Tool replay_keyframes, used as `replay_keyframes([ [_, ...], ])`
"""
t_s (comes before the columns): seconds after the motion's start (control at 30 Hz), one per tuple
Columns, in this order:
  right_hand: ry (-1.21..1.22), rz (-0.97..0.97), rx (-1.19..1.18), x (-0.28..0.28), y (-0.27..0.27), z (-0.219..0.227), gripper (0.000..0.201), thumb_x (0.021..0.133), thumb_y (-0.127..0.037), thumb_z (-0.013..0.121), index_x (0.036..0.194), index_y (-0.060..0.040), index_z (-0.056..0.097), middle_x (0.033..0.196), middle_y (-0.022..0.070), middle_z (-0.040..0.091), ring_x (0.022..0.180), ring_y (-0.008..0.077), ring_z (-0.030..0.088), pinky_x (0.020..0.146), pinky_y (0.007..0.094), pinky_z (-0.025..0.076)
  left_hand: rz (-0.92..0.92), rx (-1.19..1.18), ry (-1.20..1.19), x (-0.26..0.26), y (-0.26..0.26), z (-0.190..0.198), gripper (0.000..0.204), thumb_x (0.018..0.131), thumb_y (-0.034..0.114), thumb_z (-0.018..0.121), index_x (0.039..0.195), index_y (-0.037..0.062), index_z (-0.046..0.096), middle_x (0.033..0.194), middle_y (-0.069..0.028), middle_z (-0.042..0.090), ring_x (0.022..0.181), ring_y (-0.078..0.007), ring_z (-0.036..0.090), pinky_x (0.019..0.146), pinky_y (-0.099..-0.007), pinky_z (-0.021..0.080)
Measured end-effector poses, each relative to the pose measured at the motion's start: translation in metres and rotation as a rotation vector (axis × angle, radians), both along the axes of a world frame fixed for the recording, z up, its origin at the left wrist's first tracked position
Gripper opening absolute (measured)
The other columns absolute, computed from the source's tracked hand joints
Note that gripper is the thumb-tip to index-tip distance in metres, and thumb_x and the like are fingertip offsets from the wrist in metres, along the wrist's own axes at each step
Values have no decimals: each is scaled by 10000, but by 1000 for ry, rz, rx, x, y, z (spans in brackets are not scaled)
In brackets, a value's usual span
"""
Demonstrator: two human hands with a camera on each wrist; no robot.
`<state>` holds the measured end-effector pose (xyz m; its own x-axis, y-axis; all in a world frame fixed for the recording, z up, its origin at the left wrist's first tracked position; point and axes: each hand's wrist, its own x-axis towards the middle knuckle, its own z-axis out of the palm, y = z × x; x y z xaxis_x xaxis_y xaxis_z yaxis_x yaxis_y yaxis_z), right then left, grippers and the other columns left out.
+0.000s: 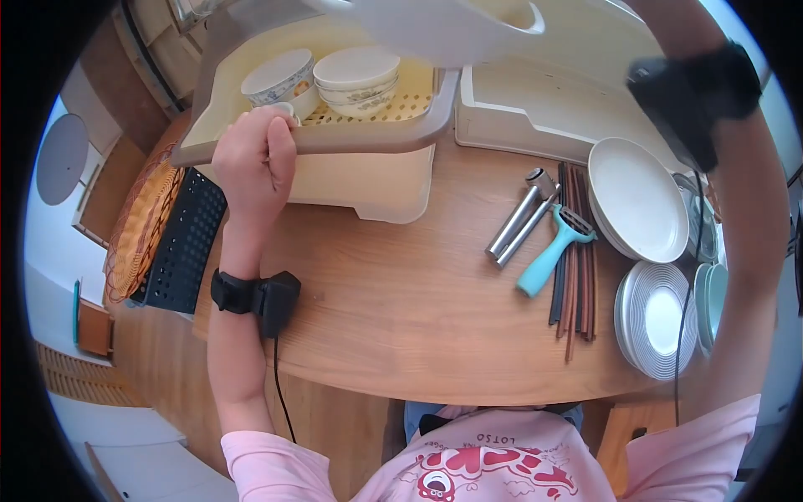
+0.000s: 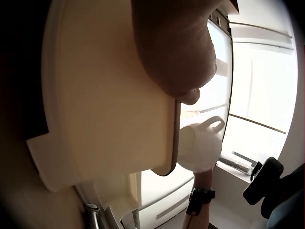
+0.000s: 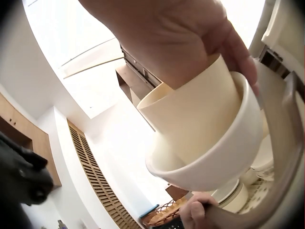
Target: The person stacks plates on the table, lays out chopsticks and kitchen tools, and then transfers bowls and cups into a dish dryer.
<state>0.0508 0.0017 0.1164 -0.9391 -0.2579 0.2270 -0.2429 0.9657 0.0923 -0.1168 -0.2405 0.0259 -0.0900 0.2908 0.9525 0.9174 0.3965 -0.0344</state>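
My left hand (image 1: 255,163) grips the front rim of a cream dish rack (image 1: 368,138), its fingers curled over the edge. Inside the rack stand two stacks of patterned bowls (image 1: 358,69), close behind that hand. Above the rack, a white bowl (image 3: 205,164) with a cream cylindrical piece (image 3: 200,109) inside it is held by my right hand (image 3: 186,38), whose fingers lie at the bowl's rim. The left wrist view shows a loop handle on this white vessel (image 2: 198,148). The head view cuts off the right hand; only its forearm shows.
Right of the rack lie a cream lid or tray (image 1: 535,117), a metal press (image 1: 519,222), a turquoise peeler (image 1: 544,266) and chopsticks (image 1: 571,293). White bowls (image 1: 640,201) and plates (image 1: 657,322) stand at the right. A wicker basket (image 1: 142,226) and dark crate (image 1: 180,243) are at the left.
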Motion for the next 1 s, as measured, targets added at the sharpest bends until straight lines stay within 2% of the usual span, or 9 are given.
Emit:
replay_keyframes([
  [0.07,-68,-5,-69,47,-6,-18,182,787,-89,583,907,26,657,813,197,663,717,323,641,677,402,514,46,-70,-82,-1,-4,0,220,941,103,445,805,-3,580,726,-125,569,656,-256,556,625,-322,440],
  [0.17,-173,-18,-174,74,31,-21,208,792,-78,573,956,21,655,843,194,669,749,319,649,702,396,517,40,-66,-100,-6,-6,0,238,951,118,429,806,-4,574,726,-126,563,663,-254,549,637,-322,438],
  [0.23,-235,-29,-250,98,33,-19,230,795,-70,566,988,18,653,863,191,673,770,316,654,718,392,520,39,-67,-109,-7,-6,0,244,954,122,424,808,-4,573,727,-126,561,665,-255,547,641,-323,438],
  [0.27,-263,-34,-289,56,64,-11,241,797,-66,562,1005,16,652,872,190,675,781,315,657,726,391,521,40,-71,-115,-8,-7,0,250,957,127,419,810,-4,573,728,-126,560,668,-255,546,646,-324,437],
  [0.3,-289,-37,-328,-35,63,17,253,798,-63,559,1021,15,652,882,189,676,792,313,659,735,389,522,39,-71,-111,-9,-7,0,250,957,127,419,810,-4,573,728,-126,560,668,-255,546,646,-324,437],
  [0.57,-198,-116,-335,-48,77,-38,286,809,-46,527,1062,22,641,925,203,676,860,318,653,776,386,513,57,-63,-121,-9,-6,-1,268,967,148,414,812,-2,572,741,-121,564,696,-254,549,676,-324,440],
  [0.87,-270,-208,-280,-67,74,-58,302,778,-90,582,1052,27,631,913,227,666,860,365,642,767,418,510,82,-30,-78,-10,6,-3,265,965,149,430,802,-1,575,746,-134,575,707,-273,561,685,-339,435],
  [1.0,-280,-179,-254,-74,82,-68,288,780,-96,582,1035,29,629,904,238,662,852,373,642,766,423,509,108,-35,-117,-3,17,0,271,966,159,434,799,5,583,739,-128,581,706,-277,567,687,-349,434],
])
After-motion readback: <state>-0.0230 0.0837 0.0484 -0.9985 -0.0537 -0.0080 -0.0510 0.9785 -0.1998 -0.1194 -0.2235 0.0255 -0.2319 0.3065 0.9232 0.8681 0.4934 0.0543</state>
